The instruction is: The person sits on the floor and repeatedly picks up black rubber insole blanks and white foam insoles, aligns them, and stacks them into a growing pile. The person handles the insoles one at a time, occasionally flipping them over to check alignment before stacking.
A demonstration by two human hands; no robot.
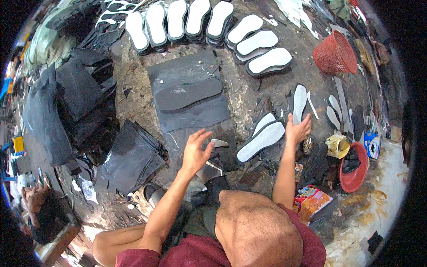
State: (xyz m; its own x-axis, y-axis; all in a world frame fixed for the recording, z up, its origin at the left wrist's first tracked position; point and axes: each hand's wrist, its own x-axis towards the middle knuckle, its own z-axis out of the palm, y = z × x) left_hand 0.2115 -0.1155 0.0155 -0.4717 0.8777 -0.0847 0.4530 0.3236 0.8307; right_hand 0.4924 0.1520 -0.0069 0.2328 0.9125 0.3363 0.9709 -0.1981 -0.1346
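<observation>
On the floor (pixel 133 71), stacks of white-topped soles (pixel 177 20) are forming an arc, seemingly finished; on a dark sheet (pixel 178 121), a black sole (pixel 191 95) is lying, apparently not yet topped. The left hand (pixel 197 153) is hovering near it, fingers spread, empty; the right hand (pixel 298 130) is bracketing a pale insole (pixel 299 102) at its near end, whether gripping I cannot tell.

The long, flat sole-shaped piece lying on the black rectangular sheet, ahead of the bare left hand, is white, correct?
No: the head view shows the long, flat sole-shaped piece is black, not white. It does lie on the black rectangular sheet, ahead of the bare left hand.
</observation>
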